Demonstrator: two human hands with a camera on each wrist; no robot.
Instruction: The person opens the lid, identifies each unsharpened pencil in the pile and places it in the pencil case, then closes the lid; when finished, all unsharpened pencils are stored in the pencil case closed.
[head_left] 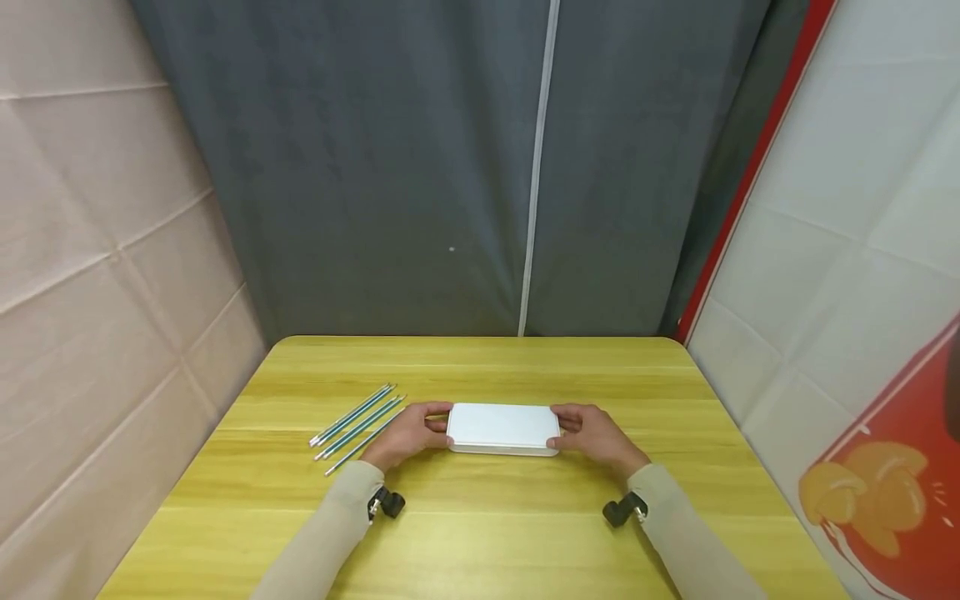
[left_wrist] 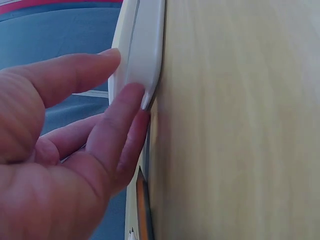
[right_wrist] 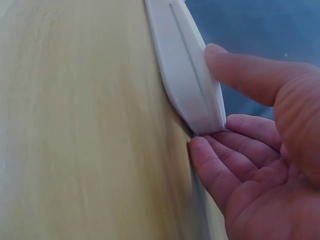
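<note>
White box [head_left: 502,428] lies flat, mid-table [head_left: 480,533]. Left hand [head_left: 408,433] and right hand [head_left: 596,435] each clasp 1 short end — grip half-closed, thumb on top, fingers [left_wrist: 122,120] at the lower edge. 4 blue-green pencils [head_left: 356,425] lie just left of the left hand — none obstructing.

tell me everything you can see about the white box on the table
The white box is a flat, shallow rectangle with rounded corners, plain and matte, plastic by the look of it. A thin seam runs along its side, so a lid sits closed on a base. It lies flat on the yellow wooden table, near the middle, long side toward the person. The left hand grips its left end and the right hand its right end, thumbs on the near edge.
</note>
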